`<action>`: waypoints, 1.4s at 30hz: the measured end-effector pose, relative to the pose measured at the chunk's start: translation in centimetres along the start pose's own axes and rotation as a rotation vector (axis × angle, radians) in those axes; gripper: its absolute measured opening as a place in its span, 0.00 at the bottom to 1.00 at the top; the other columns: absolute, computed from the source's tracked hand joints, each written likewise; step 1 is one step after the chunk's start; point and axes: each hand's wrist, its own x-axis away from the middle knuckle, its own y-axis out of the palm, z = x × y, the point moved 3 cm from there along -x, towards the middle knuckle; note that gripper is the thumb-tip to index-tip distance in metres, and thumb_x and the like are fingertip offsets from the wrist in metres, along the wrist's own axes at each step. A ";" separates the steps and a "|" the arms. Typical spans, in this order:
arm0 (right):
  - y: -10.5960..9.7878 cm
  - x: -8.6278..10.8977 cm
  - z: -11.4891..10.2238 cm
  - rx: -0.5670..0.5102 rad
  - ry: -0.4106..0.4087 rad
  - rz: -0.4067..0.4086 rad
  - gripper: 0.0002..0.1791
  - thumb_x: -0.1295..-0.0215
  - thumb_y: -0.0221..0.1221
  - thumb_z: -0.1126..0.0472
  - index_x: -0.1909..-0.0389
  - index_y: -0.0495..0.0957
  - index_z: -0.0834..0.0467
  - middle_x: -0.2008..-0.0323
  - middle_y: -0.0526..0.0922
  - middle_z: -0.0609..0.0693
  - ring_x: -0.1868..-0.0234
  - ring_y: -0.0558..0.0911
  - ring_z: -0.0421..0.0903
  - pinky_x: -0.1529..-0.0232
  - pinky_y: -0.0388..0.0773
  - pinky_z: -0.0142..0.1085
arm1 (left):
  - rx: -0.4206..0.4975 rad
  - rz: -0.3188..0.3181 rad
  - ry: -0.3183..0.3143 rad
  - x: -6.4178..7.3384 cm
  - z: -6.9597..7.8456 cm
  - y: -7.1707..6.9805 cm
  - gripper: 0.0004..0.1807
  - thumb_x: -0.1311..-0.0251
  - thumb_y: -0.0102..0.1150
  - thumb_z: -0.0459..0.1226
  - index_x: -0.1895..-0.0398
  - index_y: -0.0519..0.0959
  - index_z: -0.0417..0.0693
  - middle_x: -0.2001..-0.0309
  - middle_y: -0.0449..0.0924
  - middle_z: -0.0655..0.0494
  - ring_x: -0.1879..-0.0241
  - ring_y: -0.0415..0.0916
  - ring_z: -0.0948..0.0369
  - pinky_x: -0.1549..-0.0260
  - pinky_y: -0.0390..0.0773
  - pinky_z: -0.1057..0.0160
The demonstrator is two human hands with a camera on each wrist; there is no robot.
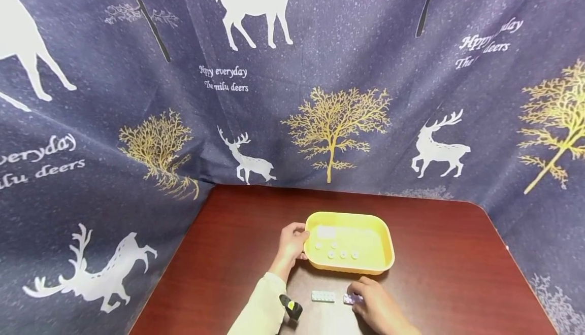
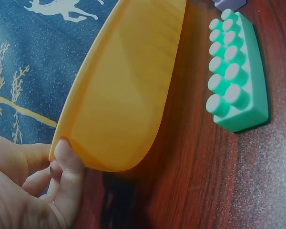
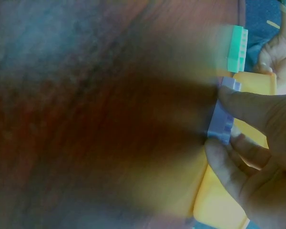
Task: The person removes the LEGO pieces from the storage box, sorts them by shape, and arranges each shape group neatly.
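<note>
My left hand (image 1: 291, 243) grips the left end of a yellow plastic bin (image 1: 388, 236); in the left wrist view its thumb lies over the rim. In front of the bin, my right hand (image 1: 377, 303) pinches a purple building block (image 1: 349, 299) low at the table. The right wrist view has the thumb at one end of this purple block (image 3: 221, 119) and fingers at the other. Just left of it, a mint-green building block (image 1: 323, 297) lies untouched, its two rows of round studs plain in the left wrist view.
Inside the bin are several small white round pieces (image 1: 343, 255) and a pale rectangular piece (image 1: 326, 232), too small to make out. The reddish-brown table (image 1: 457, 264) ends at a dark blue cloth (image 1: 356, 61) printed with deer and trees.
</note>
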 end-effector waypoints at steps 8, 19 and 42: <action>-0.8 -0.2 -0.3 0.014 -0.008 -0.029 0.18 0.54 0.76 0.63 0.61 0.83 0.50 0.64 0.78 0.38 0.63 0.77 0.34 0.64 0.82 0.35 | 0.003 -0.009 -0.003 -0.2 -0.1 0.1 0.18 0.32 0.59 0.30 0.41 0.77 0.36 0.60 0.79 0.37 0.78 0.80 0.55 0.90 0.81 0.66; -3.0 -1.3 -1.4 0.042 -0.007 0.060 0.20 0.49 0.77 0.58 0.54 0.83 0.50 0.60 0.82 0.39 0.59 0.81 0.35 0.58 0.85 0.37 | -0.003 -0.012 -0.007 -0.2 -0.1 0.0 0.18 0.31 0.59 0.31 0.40 0.77 0.35 0.58 0.79 0.33 0.75 0.82 0.51 0.90 0.81 0.66; -5.6 -6.2 -0.7 0.026 0.073 0.191 0.22 0.51 0.79 0.59 0.54 0.84 0.50 0.68 0.80 0.38 0.64 0.82 0.40 0.65 0.82 0.33 | 0.009 -0.010 -0.001 -0.4 -0.1 0.2 0.16 0.32 0.59 0.31 0.43 0.78 0.37 0.61 0.79 0.38 0.77 0.79 0.55 0.91 0.79 0.66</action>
